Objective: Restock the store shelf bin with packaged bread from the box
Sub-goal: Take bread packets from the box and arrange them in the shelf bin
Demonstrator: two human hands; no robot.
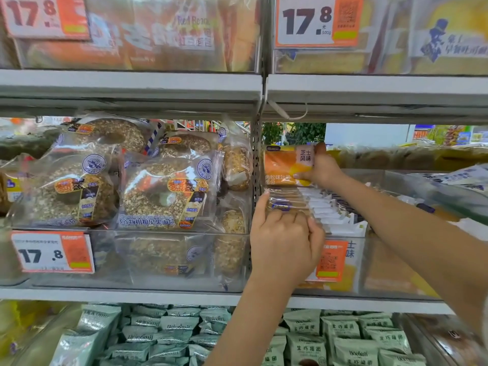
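Two hands: right hand (323,167) grips one orange bread pack (286,166) upright, label facing out. Left hand (286,240) pinches the packs row (311,207) in the bin (369,260), running front to back

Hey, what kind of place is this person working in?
Most likely a supermarket bread aisle. Metal shelves carry clear bins of wrapped bagels, with price tags reading 17.8 clipped on. The right hand holds an orange bread pack over a bin, and the left hand steadies the stacked packs.
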